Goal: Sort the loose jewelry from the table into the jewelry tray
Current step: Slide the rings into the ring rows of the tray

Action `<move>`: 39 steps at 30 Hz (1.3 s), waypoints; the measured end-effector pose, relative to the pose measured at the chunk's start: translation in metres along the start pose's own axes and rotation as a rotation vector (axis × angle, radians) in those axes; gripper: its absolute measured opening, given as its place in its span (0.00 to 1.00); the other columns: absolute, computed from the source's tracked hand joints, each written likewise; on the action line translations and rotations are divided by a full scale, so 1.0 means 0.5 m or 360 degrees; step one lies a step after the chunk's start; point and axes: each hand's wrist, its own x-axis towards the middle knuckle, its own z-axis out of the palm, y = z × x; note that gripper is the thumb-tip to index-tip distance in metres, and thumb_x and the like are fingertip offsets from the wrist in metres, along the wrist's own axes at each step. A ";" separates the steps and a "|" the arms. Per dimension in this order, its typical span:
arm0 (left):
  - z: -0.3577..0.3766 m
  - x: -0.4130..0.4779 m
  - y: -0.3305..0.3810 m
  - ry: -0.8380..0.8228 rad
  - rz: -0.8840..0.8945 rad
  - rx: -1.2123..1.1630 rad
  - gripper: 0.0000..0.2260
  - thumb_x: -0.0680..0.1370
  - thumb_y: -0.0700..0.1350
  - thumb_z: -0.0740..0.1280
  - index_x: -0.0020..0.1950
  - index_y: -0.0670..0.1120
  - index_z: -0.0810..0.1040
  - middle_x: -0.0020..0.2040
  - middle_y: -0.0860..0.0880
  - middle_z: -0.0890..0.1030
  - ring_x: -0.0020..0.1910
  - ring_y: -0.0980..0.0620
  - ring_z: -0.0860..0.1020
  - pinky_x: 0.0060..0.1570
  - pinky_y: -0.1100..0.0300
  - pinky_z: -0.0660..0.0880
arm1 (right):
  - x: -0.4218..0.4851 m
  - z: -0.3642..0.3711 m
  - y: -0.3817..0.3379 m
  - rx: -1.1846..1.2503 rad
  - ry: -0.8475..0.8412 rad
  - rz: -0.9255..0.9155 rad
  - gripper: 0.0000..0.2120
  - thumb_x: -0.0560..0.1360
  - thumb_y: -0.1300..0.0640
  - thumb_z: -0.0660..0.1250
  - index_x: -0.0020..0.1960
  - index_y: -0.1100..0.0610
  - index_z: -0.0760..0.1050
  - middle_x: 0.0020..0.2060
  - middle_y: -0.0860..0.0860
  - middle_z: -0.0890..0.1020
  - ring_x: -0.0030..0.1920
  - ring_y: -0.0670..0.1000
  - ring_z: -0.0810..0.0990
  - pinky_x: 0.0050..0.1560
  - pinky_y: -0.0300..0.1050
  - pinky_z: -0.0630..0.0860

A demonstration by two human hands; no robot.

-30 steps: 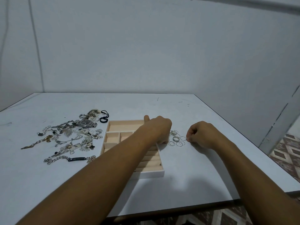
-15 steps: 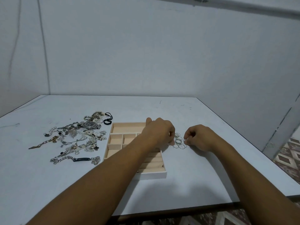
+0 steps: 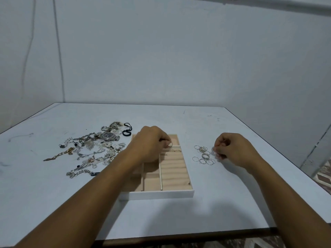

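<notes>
Now your left hand (image 3: 152,145) pinches a thin ring (image 3: 169,144) over the jewelry tray (image 3: 161,194), far end; your right hand (image 3: 232,149) pinches a second ring (image 3: 213,150) beside the loose rings (image 3: 204,155). Likely light, stiff, slippery: grip across the band.

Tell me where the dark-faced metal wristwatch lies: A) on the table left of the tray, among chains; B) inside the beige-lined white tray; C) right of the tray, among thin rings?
A: the dark-faced metal wristwatch sits among tangled silver chains on the pale table, left of the beige-lined white tray.
</notes>
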 end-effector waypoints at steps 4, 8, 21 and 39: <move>-0.004 -0.011 -0.016 0.0039 -0.0028 0.0074 0.06 0.75 0.45 0.68 0.48 0.52 0.84 0.39 0.55 0.83 0.46 0.53 0.80 0.52 0.56 0.76 | -0.010 0.033 -0.045 0.0298 -0.0059 -0.0074 0.03 0.73 0.69 0.69 0.40 0.64 0.78 0.29 0.54 0.79 0.30 0.54 0.82 0.33 0.39 0.78; 0.006 -0.018 -0.022 0.0114 0.0037 0.0116 0.02 0.75 0.47 0.69 0.46 0.52 0.78 0.39 0.55 0.83 0.45 0.53 0.80 0.52 0.52 0.75 | -0.017 0.081 -0.086 0.0270 -0.0215 -0.0243 0.04 0.73 0.67 0.69 0.40 0.60 0.79 0.31 0.54 0.82 0.32 0.51 0.83 0.35 0.38 0.78; 0.021 -0.027 -0.026 0.0077 0.0383 0.0086 0.04 0.75 0.48 0.70 0.48 0.53 0.84 0.39 0.55 0.83 0.40 0.59 0.77 0.42 0.67 0.65 | -0.012 0.143 -0.077 0.0150 -0.0112 -0.0442 0.07 0.73 0.61 0.71 0.39 0.49 0.80 0.36 0.47 0.82 0.36 0.45 0.79 0.38 0.34 0.74; 0.028 -0.031 -0.041 0.0109 0.0467 0.0254 0.09 0.73 0.47 0.67 0.49 0.57 0.85 0.43 0.55 0.84 0.49 0.51 0.77 0.53 0.46 0.72 | -0.021 0.149 -0.069 0.0115 -0.0102 -0.0527 0.07 0.72 0.60 0.70 0.39 0.50 0.80 0.37 0.44 0.81 0.38 0.47 0.77 0.39 0.36 0.74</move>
